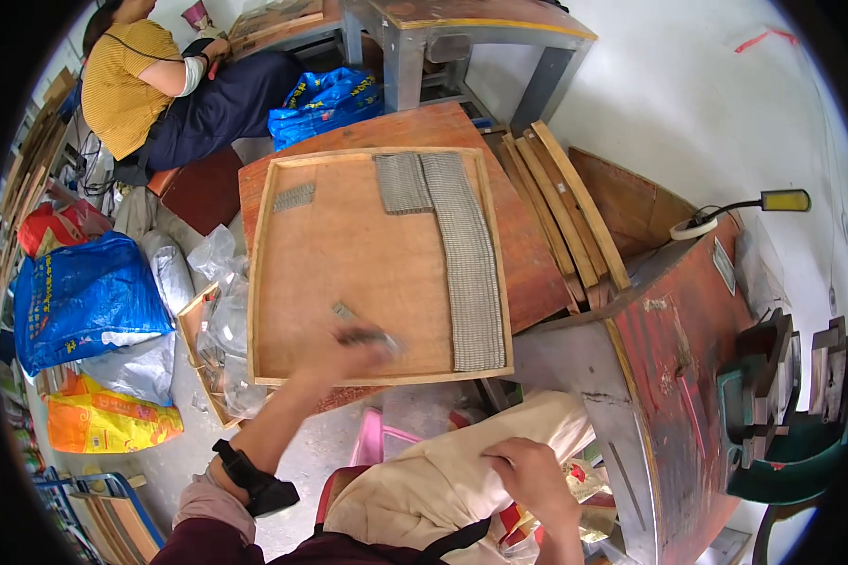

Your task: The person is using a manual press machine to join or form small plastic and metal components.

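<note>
A shallow wooden tray (349, 254) lies on a reddish-brown board in front of me. Along its right side, small grey-beige pieces are packed in a long strip (466, 273), with a shorter block (405, 184) beside the strip's top. A small slanted patch of similar pieces (295, 197) sits at the upper left. My left hand (353, 344) is over the lower middle of the tray, smeared by motion, with a blurred greyish shape at its fingers. Just beyond it lies a small loose piece (343, 309). Over my thigh, my right hand (530, 476) has its fingers curled; their inside is hidden.
A person in a yellow top (127, 85) sits at the upper left. Blue bags (89, 297) and a yellow bag (113, 419) stand on the left floor. Wooden slats (561, 207) lean right of the tray. A worn workbench (669, 377) holds a lamp (784, 201).
</note>
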`<action>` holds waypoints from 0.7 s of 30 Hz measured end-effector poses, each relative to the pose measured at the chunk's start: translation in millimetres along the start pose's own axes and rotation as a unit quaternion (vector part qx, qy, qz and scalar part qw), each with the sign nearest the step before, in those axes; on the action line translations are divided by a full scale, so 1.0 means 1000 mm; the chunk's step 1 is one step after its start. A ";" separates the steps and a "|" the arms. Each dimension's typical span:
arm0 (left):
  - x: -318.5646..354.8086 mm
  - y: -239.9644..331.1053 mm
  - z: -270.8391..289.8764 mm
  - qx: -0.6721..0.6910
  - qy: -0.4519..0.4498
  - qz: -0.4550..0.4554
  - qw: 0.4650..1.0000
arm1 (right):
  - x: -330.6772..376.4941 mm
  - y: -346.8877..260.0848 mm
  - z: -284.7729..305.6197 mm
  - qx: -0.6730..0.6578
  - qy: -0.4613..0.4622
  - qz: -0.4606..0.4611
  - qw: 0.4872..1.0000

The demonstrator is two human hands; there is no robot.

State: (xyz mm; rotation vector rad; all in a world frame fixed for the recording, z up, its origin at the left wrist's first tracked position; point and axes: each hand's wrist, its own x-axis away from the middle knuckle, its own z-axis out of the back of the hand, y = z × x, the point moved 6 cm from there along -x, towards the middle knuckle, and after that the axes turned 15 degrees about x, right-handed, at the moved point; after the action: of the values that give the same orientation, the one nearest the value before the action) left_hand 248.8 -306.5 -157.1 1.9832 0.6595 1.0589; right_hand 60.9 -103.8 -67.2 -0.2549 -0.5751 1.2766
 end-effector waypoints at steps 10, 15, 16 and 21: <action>-0.081 0.042 0.138 0.093 0.328 -0.315 0.886 | -0.178 -0.086 -0.041 -0.106 0.107 0.091 0.984; -0.084 0.037 0.125 0.064 0.334 -0.316 0.886 | -0.259 -0.115 -0.091 -0.033 0.197 0.110 0.974; -0.085 0.033 0.126 0.068 0.338 -0.320 0.883 | -0.269 -0.124 -0.101 -0.033 0.194 0.112 0.974; -0.078 0.037 0.130 0.044 0.377 -0.323 0.867 | -0.295 -0.152 -0.123 0.078 0.209 0.070 0.972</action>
State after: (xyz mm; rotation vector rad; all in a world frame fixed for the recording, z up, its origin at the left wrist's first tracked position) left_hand 322.4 -435.3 -207.0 1.1776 1.6708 1.3476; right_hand 200.7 -410.9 -173.1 -0.4253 -0.0957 1.3469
